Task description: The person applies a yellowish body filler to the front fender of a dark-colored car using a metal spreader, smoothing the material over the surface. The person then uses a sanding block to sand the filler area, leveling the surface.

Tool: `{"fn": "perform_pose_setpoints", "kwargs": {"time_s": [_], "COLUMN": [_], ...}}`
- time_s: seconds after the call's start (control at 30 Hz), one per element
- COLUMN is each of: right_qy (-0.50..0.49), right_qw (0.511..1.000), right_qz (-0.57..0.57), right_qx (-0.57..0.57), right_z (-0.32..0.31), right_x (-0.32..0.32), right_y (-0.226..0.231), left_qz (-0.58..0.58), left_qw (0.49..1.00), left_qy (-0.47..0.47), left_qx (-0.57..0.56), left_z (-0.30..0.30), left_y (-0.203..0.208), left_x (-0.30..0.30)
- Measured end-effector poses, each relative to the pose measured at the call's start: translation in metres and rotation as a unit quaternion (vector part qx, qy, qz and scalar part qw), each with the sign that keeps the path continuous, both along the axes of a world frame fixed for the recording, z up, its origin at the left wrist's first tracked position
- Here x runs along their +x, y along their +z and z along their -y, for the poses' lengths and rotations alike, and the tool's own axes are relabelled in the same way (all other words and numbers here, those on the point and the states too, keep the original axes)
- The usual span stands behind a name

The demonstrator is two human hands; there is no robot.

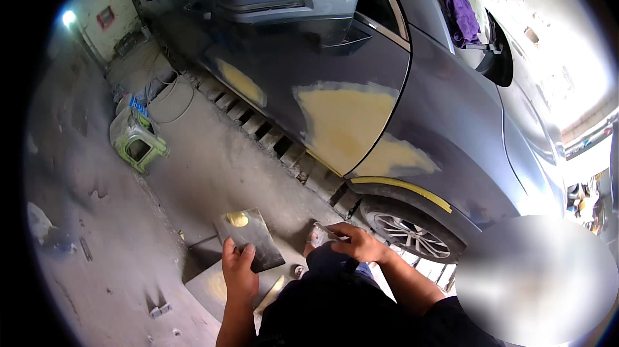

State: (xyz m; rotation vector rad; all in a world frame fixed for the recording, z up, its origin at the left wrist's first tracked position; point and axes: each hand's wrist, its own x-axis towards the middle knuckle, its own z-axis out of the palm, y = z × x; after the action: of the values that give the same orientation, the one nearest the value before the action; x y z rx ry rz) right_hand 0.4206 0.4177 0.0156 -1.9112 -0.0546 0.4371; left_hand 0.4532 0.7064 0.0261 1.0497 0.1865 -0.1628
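My left hand (240,266) grips a flat dark mixing board (265,239) by its near edge, thumb on top. A small dollop of yellow filler (237,219) sits near the board's far edge. To the right, my right hand (358,244) is closed round a thin, flat putty spreader (327,232), held apart from the board. In front of me stands a dark grey car (445,102). Yellow filler patches cover the lower door (345,121) and the fender (400,157), with a smaller patch (242,83) farther back. Yellow tape (403,187) edges the wheel arch.
A front wheel (412,234) is beside my right arm. Slatted floor grating (258,126) runs under the car. A green stool (138,144) stands at left near a looped hose (173,99). Purple cloth (458,12) lies by the windscreen. A blurred oval hides the lower right.
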Motion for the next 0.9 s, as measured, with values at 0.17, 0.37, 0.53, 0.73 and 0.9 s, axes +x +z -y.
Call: {"fn": "perform_pose_setpoints", "kwargs": {"time_s": [0.17, 0.37, 0.53, 0.73, 0.9], "right_qy": [-0.034, -0.113, -0.272, -0.476, -0.594], "right_qw": [0.998, 0.992, 0.958, 0.878, 0.801], "right_qz": [0.011, 0.022, 0.027, 0.056, 0.081], "right_qx": [0.043, -0.057, -0.080, 0.003, 0.000], "right_z": [0.012, 0.020, 0.013, -0.035, -0.111], "right_x": [0.049, 0.082, 0.081, 0.073, 0.070], "right_y": [-0.005, 0.004, -0.008, -0.032, -0.033], "left_qz": [0.015, 0.034, 0.027, 0.018, -0.035], "left_qw": [0.999, 0.990, 0.962, 0.899, 0.820], "left_qy": [-0.028, -0.134, -0.273, -0.438, -0.567], "left_qx": [0.018, 0.019, -0.009, -0.020, -0.068], "left_z": [0.023, 0.049, 0.063, 0.069, 0.064], "left_y": [0.008, 0.030, 0.019, 0.002, -0.003], "left_x": [0.064, 0.130, 0.182, 0.242, 0.276]}}
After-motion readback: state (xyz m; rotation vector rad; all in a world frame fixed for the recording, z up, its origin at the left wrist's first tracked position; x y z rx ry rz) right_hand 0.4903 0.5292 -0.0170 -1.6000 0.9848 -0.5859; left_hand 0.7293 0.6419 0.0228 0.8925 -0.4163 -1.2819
